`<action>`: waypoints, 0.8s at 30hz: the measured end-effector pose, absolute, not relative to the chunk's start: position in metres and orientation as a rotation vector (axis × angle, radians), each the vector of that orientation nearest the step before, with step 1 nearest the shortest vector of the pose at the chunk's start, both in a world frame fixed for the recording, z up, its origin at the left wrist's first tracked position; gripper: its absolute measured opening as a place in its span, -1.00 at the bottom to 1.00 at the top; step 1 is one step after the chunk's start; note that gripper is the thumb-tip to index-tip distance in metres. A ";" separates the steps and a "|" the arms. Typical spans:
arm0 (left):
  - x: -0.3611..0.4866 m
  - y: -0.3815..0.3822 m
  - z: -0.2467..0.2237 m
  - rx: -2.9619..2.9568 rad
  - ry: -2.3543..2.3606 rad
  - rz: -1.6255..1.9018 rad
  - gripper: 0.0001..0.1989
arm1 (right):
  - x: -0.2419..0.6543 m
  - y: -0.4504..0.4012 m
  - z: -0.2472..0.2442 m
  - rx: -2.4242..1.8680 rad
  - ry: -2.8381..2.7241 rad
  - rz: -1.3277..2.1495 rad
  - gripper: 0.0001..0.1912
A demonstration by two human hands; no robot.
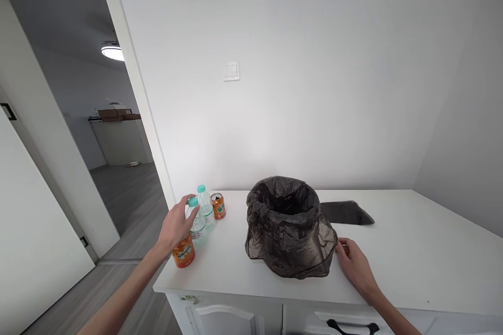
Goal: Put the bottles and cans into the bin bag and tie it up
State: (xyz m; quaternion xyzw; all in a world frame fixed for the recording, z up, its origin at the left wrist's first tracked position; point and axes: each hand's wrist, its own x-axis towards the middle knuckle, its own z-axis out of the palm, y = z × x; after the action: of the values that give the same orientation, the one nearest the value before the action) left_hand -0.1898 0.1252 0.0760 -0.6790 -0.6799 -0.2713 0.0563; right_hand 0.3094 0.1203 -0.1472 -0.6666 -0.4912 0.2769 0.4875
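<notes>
Looking toward a pale wall [322, 73], then down onto a white desk [416, 256] set along it. Mid-desk, notice a black plastic bag [288, 248], upright, mouth open, hem flared outward, probably draped over a hidden container to keep that shape. At the right of the hem, see the right grip [356, 267], fingers curled at its edge; cannot tell whether pinching the plastic, perhaps to steady it. At left, find the left grip [176, 225] open, spread about the cap of the near bottle [198, 233], apparently to suit the narrow top; cannot tell about contact. Far right of the bag, see a flat dark bundle [341, 212]. Just beyond the near bottle, find the far bottle [206, 210], likely grouped for reach. Smallest, note two orange cans: near can [184, 255] below the left grip, far can [219, 208] right of the far bottle.
</notes>
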 end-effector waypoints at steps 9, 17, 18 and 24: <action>-0.132 0.081 0.115 -2.176 -1.811 -1.211 -0.56 | 0.307 0.122 -0.154 -1.603 -1.243 0.589 -0.55; -0.028 0.023 0.220 -2.141 -1.194 -1.802 -0.68 | 0.312 0.131 -0.172 -1.628 -1.299 0.576 -0.51; -0.019 0.024 0.225 -2.252 -1.208 -1.778 -0.70 | 0.312 0.132 -0.174 -1.630 -1.299 0.574 -0.52; 0.001 0.069 0.202 -2.799 -1.384 -1.391 -0.72 | 0.311 0.135 -0.176 -1.598 -1.306 0.546 -0.53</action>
State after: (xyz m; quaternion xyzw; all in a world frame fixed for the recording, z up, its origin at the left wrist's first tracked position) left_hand 0.0010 0.0695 0.2021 -0.8111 -0.4011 -0.4029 -0.1377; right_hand 0.3115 0.1348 -0.1764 -0.6557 -0.5359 0.2241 0.4823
